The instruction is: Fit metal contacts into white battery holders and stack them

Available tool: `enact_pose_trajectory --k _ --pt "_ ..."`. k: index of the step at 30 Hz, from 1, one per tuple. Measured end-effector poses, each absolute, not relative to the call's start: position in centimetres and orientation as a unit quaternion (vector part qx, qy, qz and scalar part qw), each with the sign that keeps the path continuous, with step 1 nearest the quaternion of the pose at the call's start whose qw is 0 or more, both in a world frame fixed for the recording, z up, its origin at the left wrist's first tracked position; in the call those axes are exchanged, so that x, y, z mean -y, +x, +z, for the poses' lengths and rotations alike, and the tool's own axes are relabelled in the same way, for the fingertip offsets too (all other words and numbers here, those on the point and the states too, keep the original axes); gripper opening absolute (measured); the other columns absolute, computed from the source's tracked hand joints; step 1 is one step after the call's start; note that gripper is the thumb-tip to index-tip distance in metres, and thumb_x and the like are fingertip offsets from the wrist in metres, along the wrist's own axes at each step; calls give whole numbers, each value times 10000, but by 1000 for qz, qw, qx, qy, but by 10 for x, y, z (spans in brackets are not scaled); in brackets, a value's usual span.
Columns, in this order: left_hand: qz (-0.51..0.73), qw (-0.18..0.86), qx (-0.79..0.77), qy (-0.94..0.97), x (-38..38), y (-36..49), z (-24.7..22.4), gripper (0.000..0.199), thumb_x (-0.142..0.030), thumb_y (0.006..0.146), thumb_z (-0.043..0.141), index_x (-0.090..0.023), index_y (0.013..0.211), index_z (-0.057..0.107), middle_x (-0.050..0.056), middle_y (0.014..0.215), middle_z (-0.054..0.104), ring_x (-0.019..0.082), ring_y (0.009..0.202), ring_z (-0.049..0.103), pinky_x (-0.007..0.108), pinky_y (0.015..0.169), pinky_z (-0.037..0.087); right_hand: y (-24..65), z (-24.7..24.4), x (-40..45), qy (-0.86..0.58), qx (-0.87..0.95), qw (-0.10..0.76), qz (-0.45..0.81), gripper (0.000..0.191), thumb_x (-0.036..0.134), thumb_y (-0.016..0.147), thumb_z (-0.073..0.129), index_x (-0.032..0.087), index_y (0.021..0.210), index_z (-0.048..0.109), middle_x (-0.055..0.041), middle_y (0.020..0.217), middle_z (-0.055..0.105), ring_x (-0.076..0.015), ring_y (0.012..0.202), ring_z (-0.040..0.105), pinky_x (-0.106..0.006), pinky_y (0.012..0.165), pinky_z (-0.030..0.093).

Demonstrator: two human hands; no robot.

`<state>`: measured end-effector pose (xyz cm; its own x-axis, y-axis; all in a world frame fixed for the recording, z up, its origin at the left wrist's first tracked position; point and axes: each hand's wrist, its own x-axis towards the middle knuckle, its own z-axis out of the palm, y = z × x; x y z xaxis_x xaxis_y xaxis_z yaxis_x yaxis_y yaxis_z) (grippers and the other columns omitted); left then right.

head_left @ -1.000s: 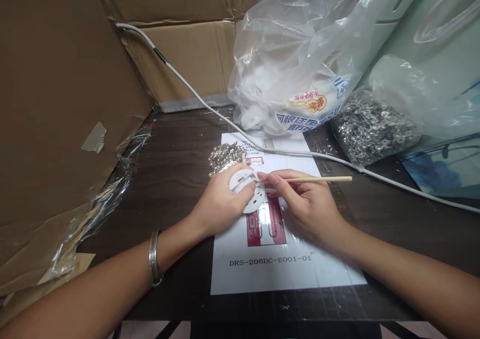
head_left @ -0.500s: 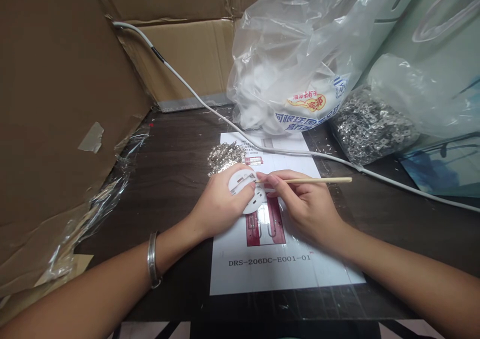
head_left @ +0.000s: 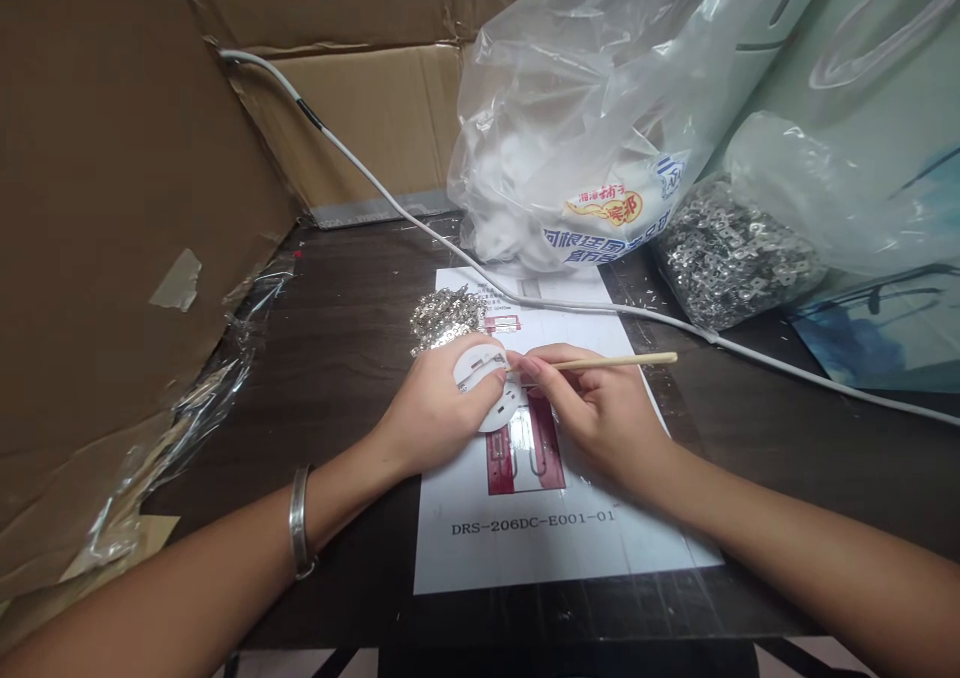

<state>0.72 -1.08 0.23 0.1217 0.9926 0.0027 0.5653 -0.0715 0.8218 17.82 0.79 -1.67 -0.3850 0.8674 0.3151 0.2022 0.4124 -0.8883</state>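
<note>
A round white plastic piece (head_left: 495, 413) with slots is gripped in my left hand (head_left: 431, 408), whose thumb lies over its face. Small metal parts show in the slots of the piece. My right hand (head_left: 592, 408) pinches a thin wooden stick (head_left: 637, 361), its left end at the white piece near my left thumb. The stick's very tip is too small to make out. Behind my left hand is a pile of small metal parts (head_left: 446, 318). Beneath both hands lies a printed sheet (head_left: 487, 563) with a red picture.
A grey-white cable (head_left: 360, 166) crosses the dark table (head_left: 315, 338) behind my hands. Farther back stand a clear plastic bag with white items (head_left: 517, 188) and, at the right, a bag of metal parts (head_left: 735, 258). Cardboard (head_left: 97, 208) walls the left side and back.
The stick and my right hand have shifted slightly left, toward the white piece. The whole view has also moved a little. My left hand keeps its hold.
</note>
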Motion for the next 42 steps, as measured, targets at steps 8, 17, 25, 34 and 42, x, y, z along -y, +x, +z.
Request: enact_pose_trajectory --k 8,17,25,34,42 --pt "329 359 -581 652 13 9 6 183 -290 846 539 -160 909 650 39 851 678 175 766 610 298 707 475 180 -18 -7 -385 636 451 494 219 331 923 559 203 870 727 -30 950 716 -165 901 674 -306 772 574" --pt "333 355 -581 652 13 10 7 170 -276 840 552 -160 906 656 27 844 687 163 760 615 287 709 478 179 -19 -9 -384 641 448 491 227 328 925 554 199 860 729 -29 955 716 -159 865 679 -299 751 577" --pt "331 361 -584 648 12 9 5 176 -294 847 553 -162 891 661 23 819 686 156 719 606 280 663 473 179 -19 -9 -372 644 458 487 203 321 918 563 212 897 734 -19 931 722 -140 788 681 -281 703 577" --pt "321 364 -580 655 11 7 4 168 -284 861 543 -165 877 660 15 804 685 152 727 603 279 679 462 179 -25 -9 -403 650 446 465 164 305 877 608 204 855 735 -18 922 724 -144 819 680 -295 730 576" --pt "305 362 -566 675 11 6 2 155 -268 866 542 -174 893 662 7 858 690 149 775 612 277 722 462 179 -21 -10 -417 643 447 461 94 258 822 668 193 801 733 -11 827 724 -133 774 669 -291 748 562"
